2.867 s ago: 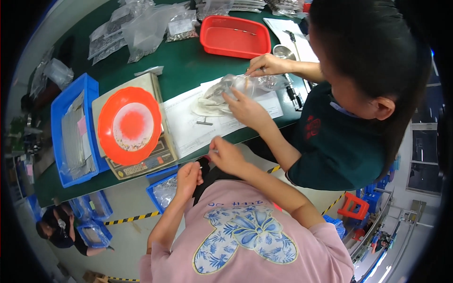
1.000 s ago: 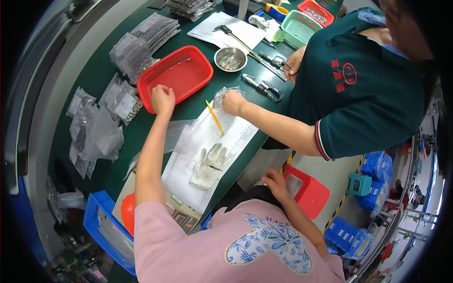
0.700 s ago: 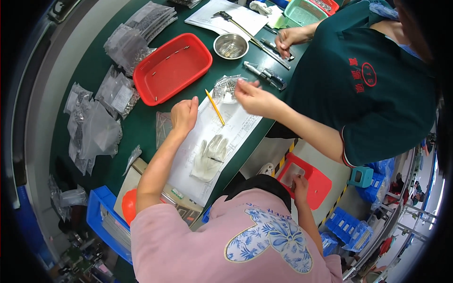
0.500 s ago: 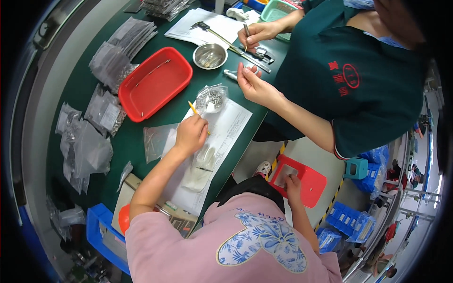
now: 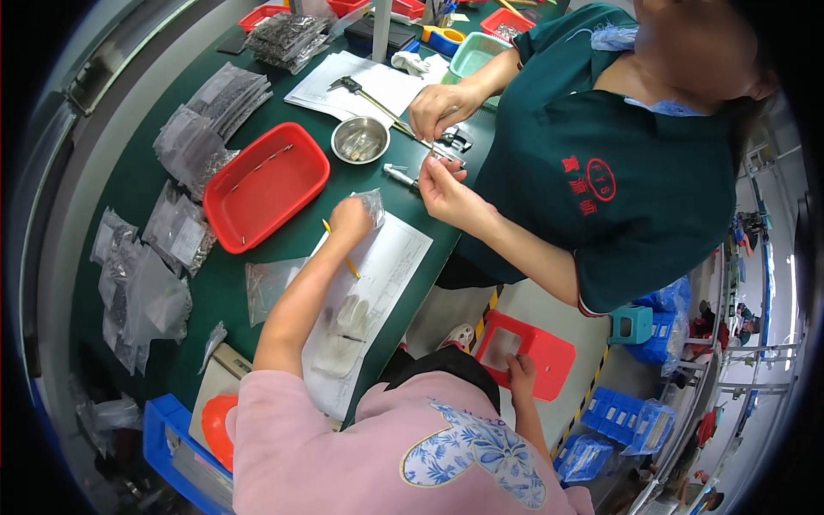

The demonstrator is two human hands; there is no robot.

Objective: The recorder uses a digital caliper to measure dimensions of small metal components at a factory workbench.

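My left hand is closed on a clear plastic bag of small metal parts above the printed sheet. A yellow pencil lies on the sheet, partly hidden under my wrist. Closer to me on the paper is a whitish translucent piece with a thin dark pin. Low on the right, my right hand is beside the red stool, its fingers curled; anything between them is too small to tell. A steel bowl with small parts stands beyond my left hand.
A red tray with a few pins and several bags of parts cover the table's left. Across from me, a co-worker's hands meet over a caliper. A blue crate stands at lower left.
My left hand has moved forward from the pencil to the bag of metal parts and taken hold of it. The co-worker's hands have come together. The whole view has shifted slightly.
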